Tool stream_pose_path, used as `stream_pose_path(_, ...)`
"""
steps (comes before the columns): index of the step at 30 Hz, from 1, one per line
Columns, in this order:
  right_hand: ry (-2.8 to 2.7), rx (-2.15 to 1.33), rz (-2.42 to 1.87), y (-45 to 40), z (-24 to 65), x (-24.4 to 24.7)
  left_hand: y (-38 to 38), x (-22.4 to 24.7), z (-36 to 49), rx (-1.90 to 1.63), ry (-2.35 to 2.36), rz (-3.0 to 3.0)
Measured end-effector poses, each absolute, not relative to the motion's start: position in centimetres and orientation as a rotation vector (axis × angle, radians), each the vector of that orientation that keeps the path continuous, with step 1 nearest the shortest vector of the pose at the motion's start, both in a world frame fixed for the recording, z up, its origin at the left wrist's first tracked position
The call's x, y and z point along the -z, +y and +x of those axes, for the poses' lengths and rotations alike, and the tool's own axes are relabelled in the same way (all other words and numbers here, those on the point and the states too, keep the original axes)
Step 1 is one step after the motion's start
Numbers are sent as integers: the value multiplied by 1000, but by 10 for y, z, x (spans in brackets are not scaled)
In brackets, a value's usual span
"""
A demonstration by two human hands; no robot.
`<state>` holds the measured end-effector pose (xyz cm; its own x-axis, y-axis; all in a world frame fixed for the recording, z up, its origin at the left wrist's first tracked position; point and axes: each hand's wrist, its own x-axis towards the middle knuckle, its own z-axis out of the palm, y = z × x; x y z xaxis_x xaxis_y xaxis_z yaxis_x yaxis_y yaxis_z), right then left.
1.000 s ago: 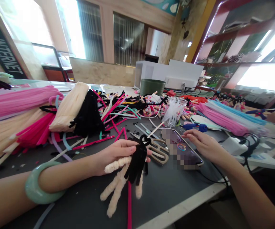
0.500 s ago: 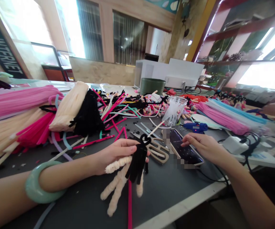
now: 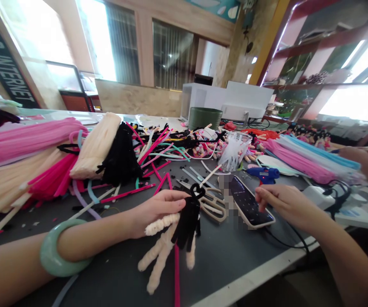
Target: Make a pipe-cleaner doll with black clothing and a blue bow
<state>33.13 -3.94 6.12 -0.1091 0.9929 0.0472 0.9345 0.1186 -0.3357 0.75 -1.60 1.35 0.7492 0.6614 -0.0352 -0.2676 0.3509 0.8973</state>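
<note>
One doll (image 3: 188, 219) is in the left hand (image 3: 158, 209), pinched below its black loop, perhaps so its pale limbs splay free. Scissors (image 3: 214, 203) lie just beyond it. Near the right fingertips lies a phone (image 3: 250, 209), seemingly within easy tapping reach. That right hand (image 3: 281, 204) is half curled, palm inward; whether thumb meets finger, I cannot tell. Both forearms angle inward.

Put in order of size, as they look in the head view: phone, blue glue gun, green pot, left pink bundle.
Largest to smallest:
left pink bundle
phone
green pot
blue glue gun
</note>
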Motion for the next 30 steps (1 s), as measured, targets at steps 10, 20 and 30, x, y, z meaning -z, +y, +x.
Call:
stream_pose_path(10, -2202, -222, -1838, -38, 326, -57, -15, -14, 8, -634, 445, 1019)
stream_pose_path(20, -2207, -330, -1809, -34, 318, -52, -16, -14, 9, -626, 425, 1002)
stream_pose_path(30, -2182, -368, -1910, -41, 324, -59, -15, -12, 9, -622, 446, 977)
